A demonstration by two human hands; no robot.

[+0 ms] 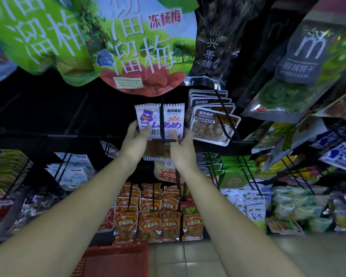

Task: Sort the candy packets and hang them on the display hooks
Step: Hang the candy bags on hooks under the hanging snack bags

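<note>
I see 1 bear-print candy packet gripped by left hand and right hand at its side edges | 1 display hook between them | 1 red basket below both

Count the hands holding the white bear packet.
2. The left hand grips the left edge of the white bear packet; the right hand grips its right edge. None hidden.

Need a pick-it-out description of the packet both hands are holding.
Find the huge green plum bag hanging top centre. Straight below it, the left hand and right hand grip a white packet at a black hook. Unlike the grey-topped packets to its right, it shows a purple bear and an orange sunburst.
</note>
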